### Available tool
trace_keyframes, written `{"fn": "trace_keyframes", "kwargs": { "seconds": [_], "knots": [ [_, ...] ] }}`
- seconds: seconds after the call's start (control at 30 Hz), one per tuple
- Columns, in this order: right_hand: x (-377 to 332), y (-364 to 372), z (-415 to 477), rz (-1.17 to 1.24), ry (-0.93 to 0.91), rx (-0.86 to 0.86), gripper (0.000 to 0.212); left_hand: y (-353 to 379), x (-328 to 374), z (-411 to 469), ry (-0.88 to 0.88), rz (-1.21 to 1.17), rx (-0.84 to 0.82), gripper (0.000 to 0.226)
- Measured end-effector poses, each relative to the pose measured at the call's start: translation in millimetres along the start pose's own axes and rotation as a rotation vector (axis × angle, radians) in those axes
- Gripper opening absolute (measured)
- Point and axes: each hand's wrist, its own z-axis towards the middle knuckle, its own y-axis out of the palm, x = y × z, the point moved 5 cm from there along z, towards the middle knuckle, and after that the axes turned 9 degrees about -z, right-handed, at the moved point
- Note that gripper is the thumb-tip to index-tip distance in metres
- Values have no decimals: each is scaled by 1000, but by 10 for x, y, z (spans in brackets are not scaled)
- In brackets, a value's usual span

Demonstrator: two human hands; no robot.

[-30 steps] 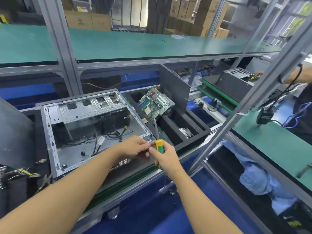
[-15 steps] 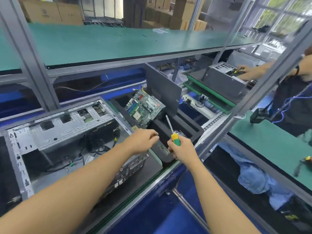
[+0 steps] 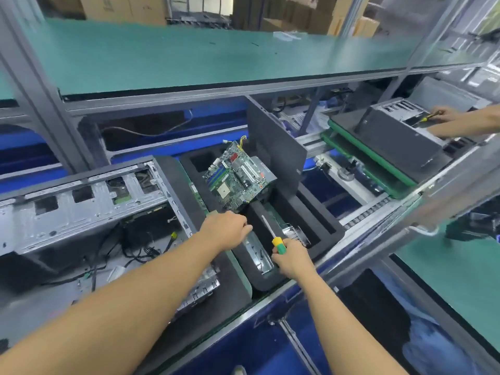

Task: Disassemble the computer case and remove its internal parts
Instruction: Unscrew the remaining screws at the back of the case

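Observation:
The opened grey computer case (image 3: 81,201) lies at the left with black cables inside. To its right stands a black foam tray (image 3: 319,220) with compartments. A green motherboard (image 3: 235,180) leans in it, and a metal heatsink (image 3: 295,234) sits in another slot. My left hand (image 3: 227,228) hovers over the tray's near compartment with fingertips curled together; what it pinches, if anything, is too small to tell. My right hand (image 3: 290,257) grips a screwdriver (image 3: 274,236) with a yellow-green handle, shaft pointing up and away. A metal bracket (image 3: 257,253) lies in the compartment between my hands.
A dark side panel (image 3: 276,152) stands upright behind the tray. At the far right another person's hands (image 3: 443,116) work on a second case (image 3: 400,139) with a screwdriver. Aluminium frame posts cross the right side. A green shelf (image 3: 216,52) hangs overhead.
Both hands moved right, from the case's front edge to above the foam tray. The view swung right with them, and the screwdriver shaft tilted back.

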Motion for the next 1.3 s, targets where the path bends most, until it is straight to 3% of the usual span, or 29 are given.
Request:
{"fn": "trace_keyframes", "kwargs": {
  "seconds": [0.23, 0.47, 0.57, 0.7, 0.9, 1.07, 1.3],
  "knots": [
    [-41, 129, 561, -140, -83, -100, 8, 321, -40, 322, -197, -165, -262, 30],
    [-43, 162, 788, -195, -90, -150, 11, 456, -96, 385, -314, -260, -256, 26],
    [-81, 121, 811, -48, -93, -171, 9, 411, -137, 368, -327, -291, -219, 26],
    [-279, 57, 678, 437, -114, -268, 10, 229, -106, 333, -279, -365, -122, 26],
    [-820, -11, 237, 791, -202, -324, 12, -204, -88, -13, -144, -490, 94, 22],
    [-1257, 23, -281, 871, -320, -313, 9, -408, -366, -589, -96, -559, 186, 26],
    [-1678, 328, -1111, 864, -347, -189, 22, -546, -938, -1528, -36, -560, 370, 29]
  ]
}}
